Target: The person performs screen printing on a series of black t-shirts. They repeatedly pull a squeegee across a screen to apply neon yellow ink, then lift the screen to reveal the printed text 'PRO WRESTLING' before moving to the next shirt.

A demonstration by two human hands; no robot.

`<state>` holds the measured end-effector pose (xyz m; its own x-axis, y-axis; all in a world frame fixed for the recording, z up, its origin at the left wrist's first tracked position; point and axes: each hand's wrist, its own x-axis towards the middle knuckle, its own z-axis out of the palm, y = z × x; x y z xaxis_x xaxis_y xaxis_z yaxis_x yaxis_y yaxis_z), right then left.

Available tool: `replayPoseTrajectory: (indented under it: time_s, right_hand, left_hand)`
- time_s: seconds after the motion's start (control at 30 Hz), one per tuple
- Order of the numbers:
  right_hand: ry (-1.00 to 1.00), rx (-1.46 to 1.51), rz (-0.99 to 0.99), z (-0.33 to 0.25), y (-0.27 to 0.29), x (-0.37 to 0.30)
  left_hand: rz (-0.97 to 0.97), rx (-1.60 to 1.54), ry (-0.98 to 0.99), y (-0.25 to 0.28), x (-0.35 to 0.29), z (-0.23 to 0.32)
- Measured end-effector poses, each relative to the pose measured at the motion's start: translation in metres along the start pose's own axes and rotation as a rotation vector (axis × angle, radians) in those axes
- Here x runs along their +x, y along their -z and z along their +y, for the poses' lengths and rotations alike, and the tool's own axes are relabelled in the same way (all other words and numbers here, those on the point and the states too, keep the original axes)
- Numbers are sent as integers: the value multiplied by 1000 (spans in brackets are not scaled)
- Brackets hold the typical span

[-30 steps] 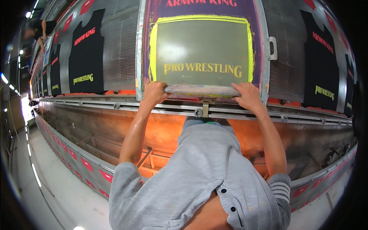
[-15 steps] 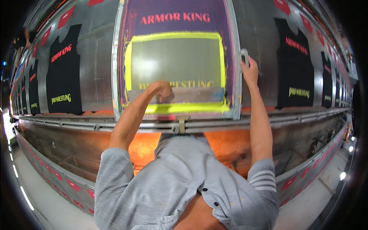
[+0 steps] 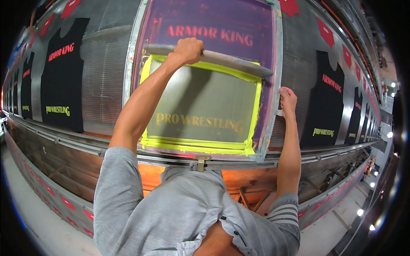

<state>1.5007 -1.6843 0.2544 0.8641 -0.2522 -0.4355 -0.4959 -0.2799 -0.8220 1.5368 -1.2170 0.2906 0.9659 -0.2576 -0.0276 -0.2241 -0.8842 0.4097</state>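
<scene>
My left hand (image 3: 186, 51) is closed over the grey bar of a squeegee (image 3: 235, 64), which lies aslant across the screen at the far border of the yellow ink (image 3: 259, 96). Beneath it is a screen-printing frame (image 3: 276, 47) with purple mesh (image 3: 213, 17) at the far part and a greenish-grey window ringed by wet yellow ink. Lettering shows in both areas. At the frame's right edge, my right hand (image 3: 288, 101) is curled round a side handle, mostly hidden by the fingers.
Printed black tank tops (image 3: 64, 81) lie on the metal table (image 3: 104, 81) to the left, and others (image 3: 326, 102) to the right. Red cut pieces (image 3: 325, 32) line the far side. A metal rail (image 3: 171, 162) with a small clamp (image 3: 200, 164) runs along the near edge.
My left hand has carried the squeegee from the near end of the window to its far border. The right hand still grips the frame's side. The whole view has tilted.
</scene>
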Motion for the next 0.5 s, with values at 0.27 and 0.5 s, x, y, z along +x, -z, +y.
replayPoseTrajectory:
  time_s: [0.27, 0.5]
  right_hand:
    - [53, -1, -37, -12, 2, -4]
    - [109, -14, -31, -7, 3, 2]
  left_hand:
    - [100, 78, 80, -45, -115, 34]
    - [317, 46, 32, -94, -332, 136]
